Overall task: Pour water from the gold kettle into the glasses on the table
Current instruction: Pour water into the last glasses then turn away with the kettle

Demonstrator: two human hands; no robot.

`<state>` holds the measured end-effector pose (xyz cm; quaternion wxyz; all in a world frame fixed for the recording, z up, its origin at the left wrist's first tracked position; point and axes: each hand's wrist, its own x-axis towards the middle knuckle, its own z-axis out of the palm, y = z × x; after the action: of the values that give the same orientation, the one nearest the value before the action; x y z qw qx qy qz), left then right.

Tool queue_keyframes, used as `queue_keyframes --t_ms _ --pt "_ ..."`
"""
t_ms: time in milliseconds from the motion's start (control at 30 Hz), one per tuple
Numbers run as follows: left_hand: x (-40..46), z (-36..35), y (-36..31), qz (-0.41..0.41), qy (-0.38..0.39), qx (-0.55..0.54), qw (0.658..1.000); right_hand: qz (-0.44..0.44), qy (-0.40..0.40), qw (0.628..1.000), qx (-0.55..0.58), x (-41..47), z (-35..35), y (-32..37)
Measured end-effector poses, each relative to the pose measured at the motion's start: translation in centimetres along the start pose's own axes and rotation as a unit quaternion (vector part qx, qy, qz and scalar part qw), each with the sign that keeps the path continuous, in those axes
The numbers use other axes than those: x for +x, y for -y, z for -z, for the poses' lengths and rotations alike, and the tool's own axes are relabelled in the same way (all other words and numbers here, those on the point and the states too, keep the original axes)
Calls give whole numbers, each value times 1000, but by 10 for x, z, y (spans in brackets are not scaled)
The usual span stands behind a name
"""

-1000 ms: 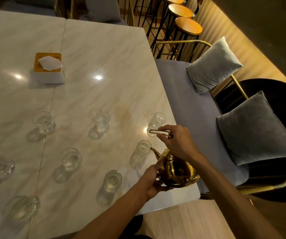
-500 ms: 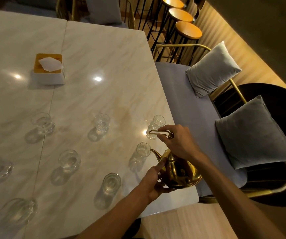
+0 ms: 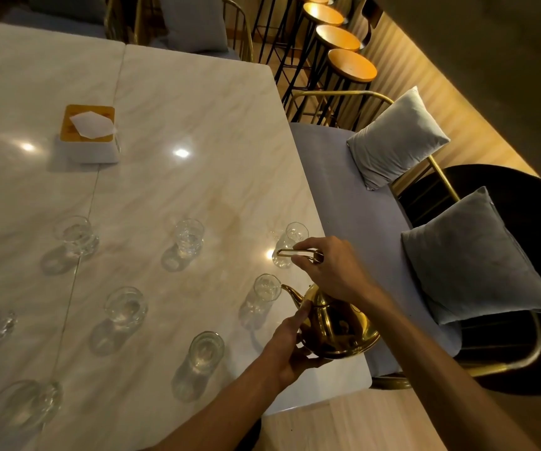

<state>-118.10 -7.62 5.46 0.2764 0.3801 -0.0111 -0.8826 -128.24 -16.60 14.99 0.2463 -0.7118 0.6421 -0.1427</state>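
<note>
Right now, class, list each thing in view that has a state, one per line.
Kettle: held off the table, tilted, spout at a glass rim.
Glass: upright, under the spout.
Right hand: grips the handle.
Left hand: supports the kettle's body.
Tissue box: tissue sticking out.

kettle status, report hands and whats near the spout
Right hand grips handle, left hand steadies kettle. Spout at rim of glass. Nothing in the way.
</note>
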Motion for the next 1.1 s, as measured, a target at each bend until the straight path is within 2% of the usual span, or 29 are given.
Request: queue_keyframes --t_ms 467,1100 --pt "5 4 2 9 0 -53 999 7 8 1000 -22 10 -6 0" --pt "7 8 -1 19 3 -60 998 -13 17 999 -26 12 -10 5"
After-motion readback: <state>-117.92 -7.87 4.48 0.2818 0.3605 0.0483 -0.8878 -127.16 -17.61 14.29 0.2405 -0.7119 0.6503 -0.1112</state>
